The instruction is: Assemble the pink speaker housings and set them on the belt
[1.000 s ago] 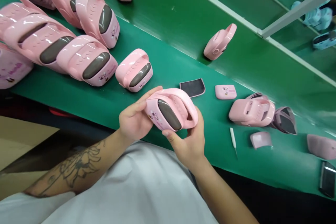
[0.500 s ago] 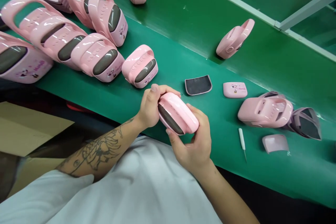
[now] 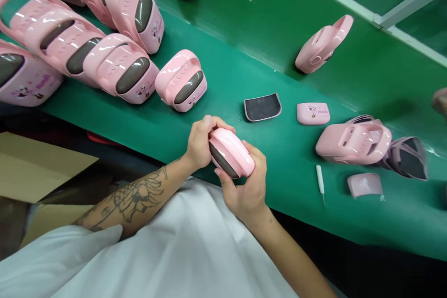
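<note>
The pink case (image 3: 232, 151) is up in both hands, above the near edge of the green table (image 3: 289, 200), its dark window turned toward the person's body. Over on the left, a cluster of cases (image 3: 120, 72) stands with handles and dark windows showing, and a lone case (image 3: 181, 84) sits just beside it. Then comes the left hand (image 3: 200, 142), gripping the held case's left end with the fingers curled over it. The right hand (image 3: 246, 191) clasps the other end, thumb on the near side, fingers wrapped around behind. From where I stand, good handling here calls for an even, gentle squeeze from both ends, wrists turning together, thumbs kept off the glossy window so it doesn't smudge. What the hidden fingertips press on, I can't tell. Past the hands lies a dark-lined panel (image 3: 262, 108), then a printed cover (image 3: 313, 114); nearer, a white-handled pick (image 3: 320, 179) points toward the table's near edge, best kept clear of the elbow. Farther right, another case (image 3: 337, 144) lies down by some dark-lined pieces (image 3: 408, 158), with a pale curved piece (image 3: 365, 185) on the near side.
</note>
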